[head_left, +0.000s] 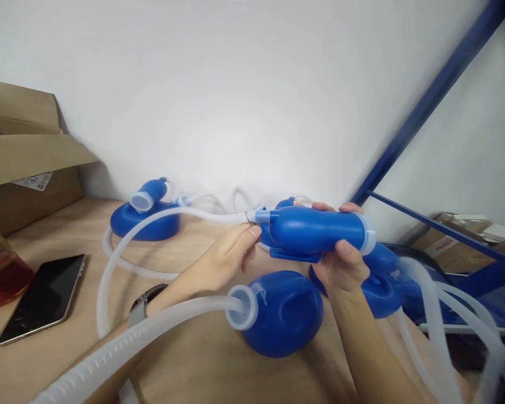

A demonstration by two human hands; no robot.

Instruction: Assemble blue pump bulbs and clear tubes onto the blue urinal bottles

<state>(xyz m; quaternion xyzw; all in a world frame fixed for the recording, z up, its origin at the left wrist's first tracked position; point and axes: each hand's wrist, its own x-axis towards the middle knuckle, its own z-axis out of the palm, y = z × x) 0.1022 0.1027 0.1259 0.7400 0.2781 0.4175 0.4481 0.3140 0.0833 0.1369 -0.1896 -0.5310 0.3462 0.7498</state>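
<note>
In my right hand [345, 266] is a blue plastic urinal head [315, 229], held level above the table, its pale rim at the right. A translucent hose [202, 216] is fitted over its narrow nozzle [266, 216] on the left. My left hand [235, 249] pinches a thin wire hose clamp [249, 219] around the hose end, thumb and forefinger together. Below both hands stands a blue bottle [284, 314] with a white collar [242, 307]; a ribbed hose [151, 325] runs from it towards the lower left.
Another blue bottle [151, 221] with its head on top stands at the back left. More blue bottles [381, 286] and hoses [433, 314] crowd the right. A phone [44, 297], a jar of red liquid [4, 275] and a cardboard box [33, 185] lie left. A blue metal frame [433, 106] rises right.
</note>
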